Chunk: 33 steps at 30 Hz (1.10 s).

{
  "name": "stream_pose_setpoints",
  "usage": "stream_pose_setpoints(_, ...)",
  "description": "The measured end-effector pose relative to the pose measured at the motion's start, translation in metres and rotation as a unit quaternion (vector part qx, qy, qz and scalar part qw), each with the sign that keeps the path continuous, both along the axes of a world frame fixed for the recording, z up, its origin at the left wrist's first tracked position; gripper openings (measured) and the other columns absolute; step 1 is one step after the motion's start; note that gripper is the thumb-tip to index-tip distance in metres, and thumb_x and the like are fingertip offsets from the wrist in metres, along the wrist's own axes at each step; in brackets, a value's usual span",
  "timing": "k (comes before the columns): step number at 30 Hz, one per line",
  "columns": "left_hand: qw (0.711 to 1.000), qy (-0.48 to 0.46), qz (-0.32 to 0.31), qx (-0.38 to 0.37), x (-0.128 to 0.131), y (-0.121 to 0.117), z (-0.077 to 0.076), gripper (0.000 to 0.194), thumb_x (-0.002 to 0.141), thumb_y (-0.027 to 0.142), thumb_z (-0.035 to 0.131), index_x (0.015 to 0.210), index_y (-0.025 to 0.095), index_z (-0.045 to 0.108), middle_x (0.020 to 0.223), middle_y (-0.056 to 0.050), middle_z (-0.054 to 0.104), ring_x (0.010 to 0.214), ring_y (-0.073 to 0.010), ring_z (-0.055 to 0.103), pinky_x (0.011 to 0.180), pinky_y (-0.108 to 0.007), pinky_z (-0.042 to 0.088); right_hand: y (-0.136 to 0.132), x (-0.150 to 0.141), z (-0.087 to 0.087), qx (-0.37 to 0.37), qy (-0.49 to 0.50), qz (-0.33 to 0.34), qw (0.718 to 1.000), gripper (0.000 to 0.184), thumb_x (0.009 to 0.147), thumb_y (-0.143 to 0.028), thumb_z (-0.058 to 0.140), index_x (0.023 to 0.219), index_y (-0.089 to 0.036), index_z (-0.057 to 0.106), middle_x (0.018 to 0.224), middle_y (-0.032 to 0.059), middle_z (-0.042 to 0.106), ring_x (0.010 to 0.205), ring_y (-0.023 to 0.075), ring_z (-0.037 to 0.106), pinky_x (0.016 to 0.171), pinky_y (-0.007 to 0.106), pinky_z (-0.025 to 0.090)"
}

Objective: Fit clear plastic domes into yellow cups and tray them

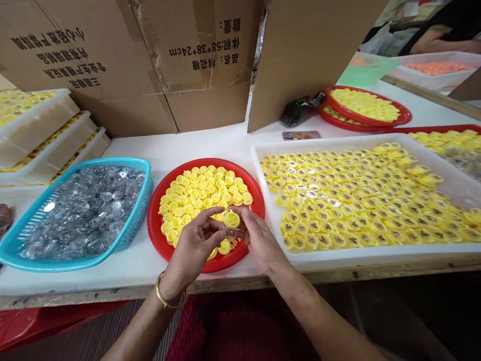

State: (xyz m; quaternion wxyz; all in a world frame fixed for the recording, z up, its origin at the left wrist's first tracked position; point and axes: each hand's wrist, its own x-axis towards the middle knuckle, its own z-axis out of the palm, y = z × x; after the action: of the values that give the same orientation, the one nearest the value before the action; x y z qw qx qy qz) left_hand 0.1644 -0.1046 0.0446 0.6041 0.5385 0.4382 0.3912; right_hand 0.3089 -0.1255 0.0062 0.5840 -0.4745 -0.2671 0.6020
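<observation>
Over the red round tray (155, 215), a small round yellow plastic piece (232, 219) is held up between my two hands. My left hand (199, 240) has its thumb and index finger closed at the piece's left side. From the right, the fingertips of my right hand (261, 240) pinch its other edge. Something clear shows just under the piece, too small to make out. Rows of similar yellow pieces (191, 193) lie in the red tray, with small yellow bits near its front. A gold bangle (165, 293) circles my left wrist.
At left stands a turquoise basket (145, 200) of clear domed pieces (93, 205), beside stacked white trays (48, 118). A large white tray (266, 200) of yellow pieces with dark pictures is at right. Cardboard (206, 110) walls the back. Another person's arm (443, 42) shows far right.
</observation>
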Motion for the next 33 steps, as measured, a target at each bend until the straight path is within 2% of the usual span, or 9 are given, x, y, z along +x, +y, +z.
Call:
stream_pose_setpoints(2, 0.999, -0.008, -0.024, -0.023, 0.003, 0.004, -0.002, 0.034, 0.072, 0.019, 0.071, 0.106, 0.021, 0.066, 0.072, -0.002, 0.065, 0.065, -0.0135, 0.059, 0.058, -0.023, 0.045, -0.001, -0.001, 0.000, -0.002, 0.010, 0.003, 1.000, 0.041, 0.084, -0.054, 0.053, 0.105, -0.021, 0.066, 0.116, 0.0077, 0.064, 0.098, 0.0210, 0.063, 0.081, 0.036, 0.056)
stream_pose_setpoints(4, 1.000, 0.005, -0.028, -0.005, 0.007, 0.008, -0.005, 0.033, 0.073, 0.018, 0.070, 0.105, 0.021, 0.066, 0.074, -0.002, 0.065, 0.068, -0.0140, 0.060, 0.063, -0.024, 0.048, -0.003, -0.002, 0.001, -0.002, 0.021, 0.002, 1.000, 0.042, 0.085, -0.055, 0.052, 0.106, -0.021, 0.066, 0.117, 0.0075, 0.064, 0.100, 0.0208, 0.063, 0.083, 0.036, 0.055)
stream_pose_setpoints(8, 0.997, 0.049, -0.031, 0.056, 0.015, 0.013, -0.011, 0.033, 0.074, 0.018, 0.069, 0.106, 0.023, 0.067, 0.077, -0.002, 0.065, 0.071, -0.0149, 0.061, 0.067, -0.026, 0.050, -0.007, 0.000, 0.003, 0.006, 0.011, -0.001, 1.000, 0.038, 0.083, -0.051, 0.057, 0.106, -0.022, 0.064, 0.122, 0.0064, 0.061, 0.103, 0.0210, 0.062, 0.083, 0.036, 0.055)
stream_pose_setpoints(12, 0.979, 0.131, -0.033, 0.153, 0.024, 0.017, -0.014, 0.031, 0.076, 0.019, 0.068, 0.106, 0.022, 0.065, 0.087, -0.003, 0.063, 0.069, -0.0129, 0.060, 0.065, -0.026, 0.051, -0.009, 0.004, 0.004, 0.005, -0.007, -0.010, 1.000, 0.035, 0.080, -0.044, 0.064, 0.106, -0.022, 0.062, 0.114, 0.0053, 0.064, 0.100, 0.0204, 0.063, 0.083, 0.036, 0.056)
stream_pose_setpoints(18, 0.942, 0.243, 0.025, 0.232, 0.035, 0.007, -0.022, 0.017, 0.079, 0.023, 0.067, 0.094, 0.017, 0.061, 0.078, -0.001, 0.058, 0.065, -0.0114, 0.058, 0.058, -0.023, 0.049, -0.011, 0.008, 0.000, -0.012, -0.020, -0.067, 0.997, 0.032, 0.080, -0.040, 0.064, 0.107, -0.022, 0.062, 0.114, 0.0046, 0.064, 0.102, 0.0197, 0.062, 0.087, 0.035, 0.053)
stream_pose_setpoints(20, 0.924, 0.263, 0.032, 0.274, 0.038, -0.001, -0.025, 0.017, 0.080, 0.022, 0.066, 0.096, 0.018, 0.060, 0.081, -0.001, 0.057, 0.066, -0.0108, 0.058, 0.059, -0.023, 0.050, -0.011, 0.009, -0.002, -0.017, -0.041, -0.081, 0.996, 0.031, 0.081, -0.039, 0.063, 0.107, -0.023, 0.062, 0.112, 0.0041, 0.065, 0.100, 0.0186, 0.062, 0.088, 0.035, 0.052)
stream_pose_setpoints(24, 0.900, 0.281, 0.046, 0.329, 0.043, -0.013, -0.033, 0.026, 0.082, 0.020, 0.064, 0.107, 0.019, 0.056, 0.087, -0.002, 0.056, 0.068, -0.0103, 0.058, 0.062, -0.023, 0.051, -0.010, 0.008, -0.003, -0.014, -0.058, -0.094, 0.994, 0.030, 0.082, -0.038, 0.062, 0.108, -0.022, 0.062, 0.115, 0.0044, 0.064, 0.097, 0.0168, 0.062, 0.087, 0.032, 0.051)
stream_pose_setpoints(33, 0.874, 0.288, 0.084, 0.383, 0.041, -0.011, -0.040, 0.022, 0.083, 0.014, 0.062, 0.104, 0.016, 0.057, 0.087, -0.003, 0.057, 0.069, -0.0102, 0.055, 0.064, -0.022, 0.050, -0.011, -0.004, 0.002, 0.011, -0.026, -0.093, 0.995, 0.030, 0.082, -0.035, 0.064, 0.109, -0.023, 0.059, 0.111, 0.0032, 0.065, 0.099, 0.0152, 0.061, 0.085, 0.028, 0.051)
